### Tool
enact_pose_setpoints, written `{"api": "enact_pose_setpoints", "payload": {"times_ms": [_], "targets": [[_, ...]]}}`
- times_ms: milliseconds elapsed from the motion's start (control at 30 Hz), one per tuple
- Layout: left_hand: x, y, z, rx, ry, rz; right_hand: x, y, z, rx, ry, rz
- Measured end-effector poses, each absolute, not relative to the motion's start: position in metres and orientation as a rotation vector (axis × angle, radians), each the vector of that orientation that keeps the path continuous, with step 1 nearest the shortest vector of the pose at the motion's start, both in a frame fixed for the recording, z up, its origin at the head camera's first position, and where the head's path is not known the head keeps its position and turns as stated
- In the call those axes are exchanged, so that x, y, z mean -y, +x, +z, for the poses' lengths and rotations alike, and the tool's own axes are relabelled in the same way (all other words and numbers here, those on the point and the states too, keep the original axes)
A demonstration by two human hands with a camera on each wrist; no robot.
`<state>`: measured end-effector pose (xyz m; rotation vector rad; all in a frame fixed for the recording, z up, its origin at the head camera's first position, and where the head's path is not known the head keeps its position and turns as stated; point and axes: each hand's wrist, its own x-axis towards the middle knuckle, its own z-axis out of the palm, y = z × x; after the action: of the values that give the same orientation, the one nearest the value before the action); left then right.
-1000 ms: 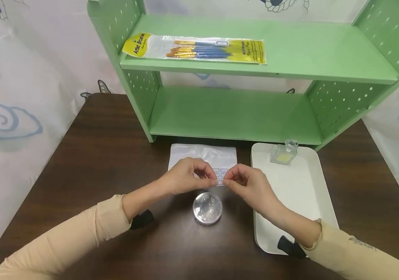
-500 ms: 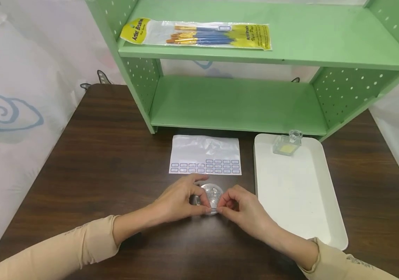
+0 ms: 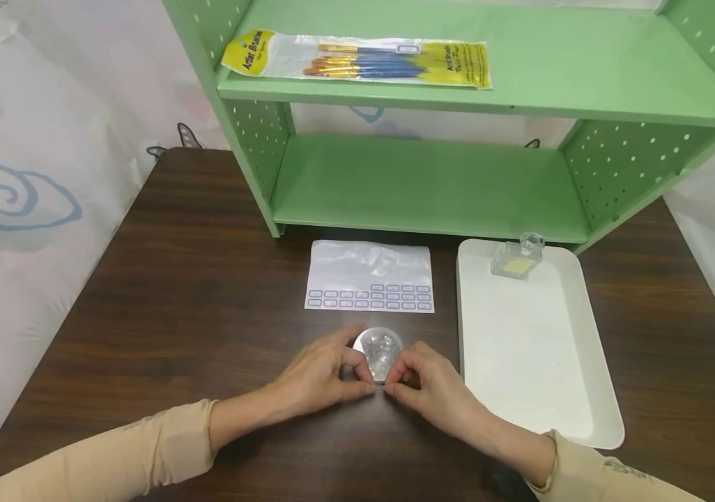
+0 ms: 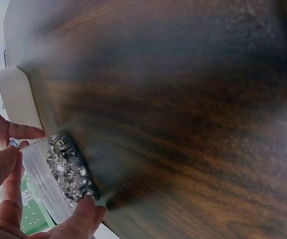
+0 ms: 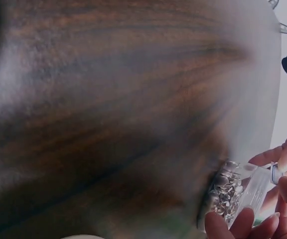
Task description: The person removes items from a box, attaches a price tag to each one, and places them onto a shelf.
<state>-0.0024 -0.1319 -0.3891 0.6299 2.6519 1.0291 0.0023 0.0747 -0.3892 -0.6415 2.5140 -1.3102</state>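
A round clear tub (image 3: 380, 351) of silver thumbtacks (image 4: 69, 167) stands on the dark wooden table. At its near side, my left hand (image 3: 332, 373) and right hand (image 3: 433, 390) pinch a small blue-bordered sticker label (image 5: 275, 174) between thumbs and index fingertips. The label is held against or very close to the tub's lid; contact cannot be told. Other fingers of my left hand reach round the tub's left side and touch it. Beyond the tub lies a white sheet of labels (image 3: 370, 268), with several blue-bordered labels along its near edge.
To the right stands a white tray (image 3: 523, 362) with a glass bottle (image 3: 516, 258) holding a yellow patch at its back. A green shelf unit (image 3: 433, 185) rises at the back. On its upper board lies a packet of artist brushes (image 3: 357, 61).
Both hands have come from the label sheet toward the front with the label, down to the tub's near side. Left-hand fingers now reach beside the tub. The head view has tilted downward.
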Motion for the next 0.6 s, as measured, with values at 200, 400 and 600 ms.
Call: {"api": "enact_pose_setpoints", "payload": {"times_ms": [200,400,600], "targets": [[0.129,-0.012,-0.393,-2.673,0.675,1.069,-0.075,-0.006,-0.391,-2.581,-0.654,-1.302],[0.126,-0.025,-0.397,-2.709,0.641,1.093,-0.072,-0.016,-0.393,-2.632,-0.575,-1.316],[0.123,-0.032,-0.400,-2.755,0.655,1.077,-0.072,-0.023,-0.397,-2.705,-0.557,-1.312]]}}
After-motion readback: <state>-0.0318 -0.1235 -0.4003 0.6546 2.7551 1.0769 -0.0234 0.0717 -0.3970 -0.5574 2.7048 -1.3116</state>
